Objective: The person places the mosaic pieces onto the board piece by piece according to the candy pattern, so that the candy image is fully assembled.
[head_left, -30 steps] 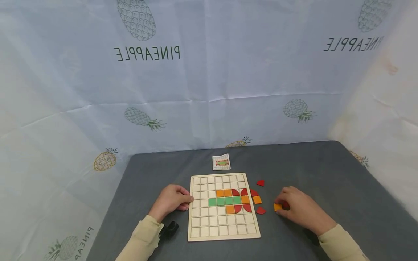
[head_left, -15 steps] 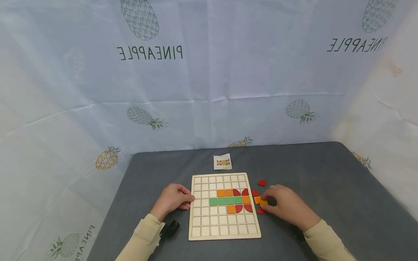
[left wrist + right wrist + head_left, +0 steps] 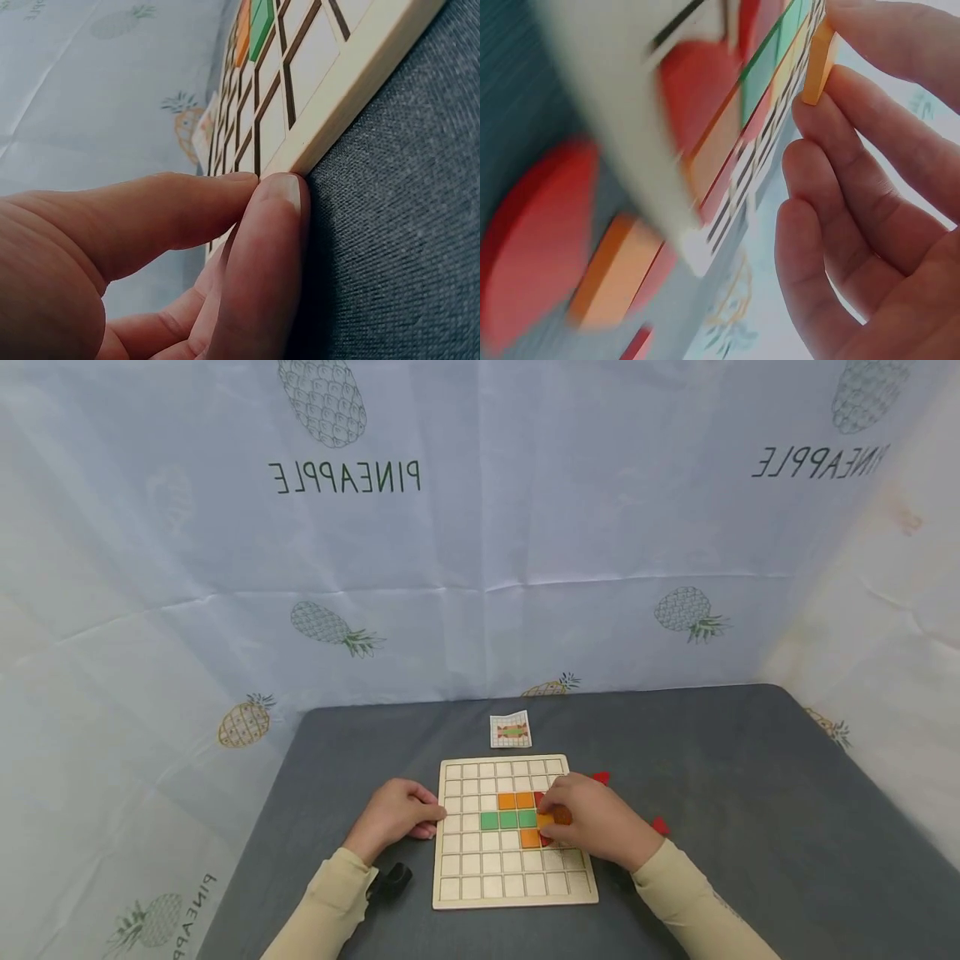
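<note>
A pale wooden grid board (image 3: pixel 491 887) lies on the dark table, with orange, green (image 3: pixel 507 820) and red tiles set in its squares. My left hand (image 3: pixel 393 814) pinches the board's left edge between thumb and a finger, plain in the left wrist view. Over the right half of the board, my right hand (image 3: pixel 600 822) pinches an orange square tile (image 3: pixel 820 64) by its edges. That hand hides several of the board's tiles in the head view. In the right wrist view the held tile stands tilted above the board's surface.
A small printed pattern card (image 3: pixel 510 729) lies behind the board. Right of the board are loose pieces: a red one (image 3: pixel 602 777), another red one (image 3: pixel 660 826), and an orange tile (image 3: pixel 615 270) seen from the right wrist. A pineapple-print cloth (image 3: pixel 480 527) hangs behind the table.
My right hand has carried the orange tile leftward from the table right of the board to over the board. My left hand has stayed at the left edge.
</note>
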Available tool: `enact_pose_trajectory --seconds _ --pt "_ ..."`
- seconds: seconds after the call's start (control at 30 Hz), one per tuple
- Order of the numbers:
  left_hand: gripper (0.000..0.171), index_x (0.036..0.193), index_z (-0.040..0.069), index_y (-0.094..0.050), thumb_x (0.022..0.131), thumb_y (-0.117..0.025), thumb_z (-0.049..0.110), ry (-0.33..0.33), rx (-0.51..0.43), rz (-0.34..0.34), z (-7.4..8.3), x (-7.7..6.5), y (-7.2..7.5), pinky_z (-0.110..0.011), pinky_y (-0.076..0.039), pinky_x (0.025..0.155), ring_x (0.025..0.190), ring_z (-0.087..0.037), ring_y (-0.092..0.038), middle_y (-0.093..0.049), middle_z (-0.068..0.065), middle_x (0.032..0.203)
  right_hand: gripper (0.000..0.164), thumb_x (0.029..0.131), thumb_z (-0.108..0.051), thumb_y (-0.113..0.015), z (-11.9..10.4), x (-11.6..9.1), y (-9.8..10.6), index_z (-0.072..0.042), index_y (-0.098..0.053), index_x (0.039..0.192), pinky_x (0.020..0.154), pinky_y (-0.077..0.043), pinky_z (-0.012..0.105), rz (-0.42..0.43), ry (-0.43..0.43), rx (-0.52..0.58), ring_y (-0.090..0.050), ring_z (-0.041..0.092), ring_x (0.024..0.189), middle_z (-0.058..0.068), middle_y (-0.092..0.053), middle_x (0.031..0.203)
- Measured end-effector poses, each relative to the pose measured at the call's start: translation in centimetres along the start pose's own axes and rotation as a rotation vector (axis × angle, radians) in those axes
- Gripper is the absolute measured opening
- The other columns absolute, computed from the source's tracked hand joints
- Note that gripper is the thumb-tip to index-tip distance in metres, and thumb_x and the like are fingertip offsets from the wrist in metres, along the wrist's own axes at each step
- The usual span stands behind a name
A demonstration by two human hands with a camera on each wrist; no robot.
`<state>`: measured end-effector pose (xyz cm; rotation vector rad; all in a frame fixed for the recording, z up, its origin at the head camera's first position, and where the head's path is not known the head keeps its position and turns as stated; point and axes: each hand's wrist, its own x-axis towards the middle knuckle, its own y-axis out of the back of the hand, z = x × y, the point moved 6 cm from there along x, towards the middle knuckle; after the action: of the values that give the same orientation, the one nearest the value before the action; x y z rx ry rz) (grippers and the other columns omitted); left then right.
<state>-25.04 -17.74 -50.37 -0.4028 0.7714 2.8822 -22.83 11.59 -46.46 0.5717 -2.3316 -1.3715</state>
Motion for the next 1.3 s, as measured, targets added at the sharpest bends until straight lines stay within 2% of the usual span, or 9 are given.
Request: enact_pose_trajectory --seconds 0.23,0.4,0.93,1.3 --pt "0.019 0.099 0.001 -0.076 0.089 -0.088 0.012 -0.016 0.003 -0.016 0.1 0.1 -0.2 -0.033 -0.067 0.063 0.063 -0.013 -0.074 -0.077 -0.01 0.077 0.016 0.087 -0.026 -0.093 -2.5 1.4 -1.8 -0.022 -0.082 0.097 0.077 -0.056 0.025 -0.005 0.068 -0.004 -0.059 0.006 0.089 -0.012 -0.068 0.094" --pt "0.019 0.099 0.001 -0.076 0.089 -0.087 0.012 -0.012 0.002 -0.011 0.2 0.1 -0.3 -0.033 -0.067 0.062 0.063 -0.013 -0.073 -0.077 -0.01 0.077 0.014 0.087 -0.026 -0.093 -3.6 1.7 -2.5 -0.021 -0.082 0.095 0.076 -0.056 0.024 0.0 0.101 -0.04 -0.058 0.004 0.089 -0.012 -0.07 0.093" --pt "0.019 0.1 0.001 -0.077 0.089 -0.087 0.013 -0.014 -0.02 -0.017 -0.1 0.2 -0.1 -0.033 -0.067 0.063 0.065 -0.015 -0.074 -0.077 -0.01 0.078 0.015 0.085 -0.023 -0.094 -4.1 2.0 -3.1 -0.02 -0.083 0.095 0.067 -0.048 0.02 -0.024 0.101 -0.061 -0.05 0.003 0.083 -0.01 -0.067 0.089" --pt "0.019 0.099 0.001 -0.076 0.089 -0.088 0.013 -0.004 -0.01 -0.005 -0.1 0.1 0.1 -0.033 -0.067 0.062 0.063 -0.014 -0.074 -0.077 -0.01 0.077 0.014 0.085 -0.022 -0.093 -4.3 2.1 -3.2 -0.019 -0.083 0.094 0.068 -0.05 0.02 -0.017 0.111 -0.067 -0.053 0.004 0.085 -0.009 -0.068 0.09"
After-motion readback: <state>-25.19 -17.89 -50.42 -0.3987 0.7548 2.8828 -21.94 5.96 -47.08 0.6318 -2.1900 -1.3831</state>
